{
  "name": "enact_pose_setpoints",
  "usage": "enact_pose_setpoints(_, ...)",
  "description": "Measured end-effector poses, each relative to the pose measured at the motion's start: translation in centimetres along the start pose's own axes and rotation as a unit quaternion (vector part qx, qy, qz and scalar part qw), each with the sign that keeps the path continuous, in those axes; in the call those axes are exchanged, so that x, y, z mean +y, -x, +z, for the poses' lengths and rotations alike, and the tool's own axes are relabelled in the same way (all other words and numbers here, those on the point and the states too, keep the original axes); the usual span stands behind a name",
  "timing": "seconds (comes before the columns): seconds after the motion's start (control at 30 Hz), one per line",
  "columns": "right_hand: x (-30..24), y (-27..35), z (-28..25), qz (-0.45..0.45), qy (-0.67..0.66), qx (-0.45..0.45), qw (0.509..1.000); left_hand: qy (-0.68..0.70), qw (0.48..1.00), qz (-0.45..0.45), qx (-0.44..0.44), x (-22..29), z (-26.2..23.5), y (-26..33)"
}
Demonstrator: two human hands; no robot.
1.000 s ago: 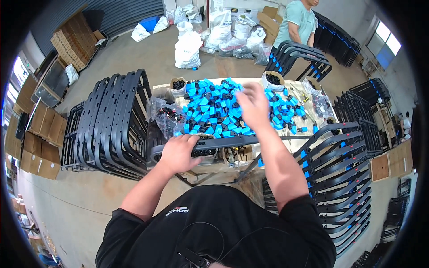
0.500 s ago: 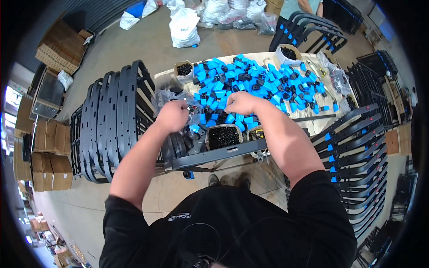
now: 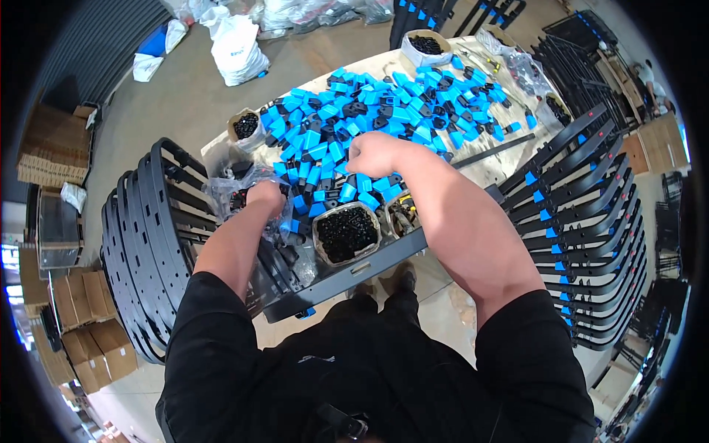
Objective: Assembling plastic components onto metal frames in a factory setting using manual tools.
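My left hand (image 3: 266, 196) reaches into a clear plastic bag (image 3: 221, 189) holding small dark parts, at the table's left end. Its fingertips are hidden among the bag's folds and contents. Over the near edge of a big heap of blue-and-black plastic pieces (image 3: 325, 134), my right hand (image 3: 371, 154) is closed, fingers curled inward. Whatever it may pinch is too small or too covered to see. Between the hands, nearer to me, stands an open container of small black parts (image 3: 346, 232). Another container (image 3: 403, 214) beside it holds mixed parts, partly behind my right forearm.
Black curved metal frames (image 3: 151, 244) stand stacked left of the table, and more frames (image 3: 583, 244) with blue pieces stand at right. A dark bar (image 3: 354, 270) runs along the near edge. Tubs of black parts (image 3: 244, 127) (image 3: 426, 46) stand farther back.
My left hand has gone down into the plastic bag. The right hand stays curled above the blue heap. The whole view has shifted and turned, and the person at the back is out of sight.
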State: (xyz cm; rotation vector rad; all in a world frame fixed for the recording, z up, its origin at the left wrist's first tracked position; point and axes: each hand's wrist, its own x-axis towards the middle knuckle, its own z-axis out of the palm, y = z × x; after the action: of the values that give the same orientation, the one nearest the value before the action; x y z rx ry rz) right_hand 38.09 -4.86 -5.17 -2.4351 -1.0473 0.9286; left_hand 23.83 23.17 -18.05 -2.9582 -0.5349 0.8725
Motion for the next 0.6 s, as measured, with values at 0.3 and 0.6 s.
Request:
enact_pose_setpoints(0.3, 0.0, 0.0, -0.1, 0.013, 0.0, -0.021, 1.0, 0.114, 0.993, -0.016, 0.029, 0.0, 1.1, 1.3)
enact_pose_setpoints(0.6, -0.5, -0.4, 0.2, 0.0, 0.023, -0.028, 0.999, 0.064, 0.986, 0.087, 0.129, -0.6, 1.4, 2.4)
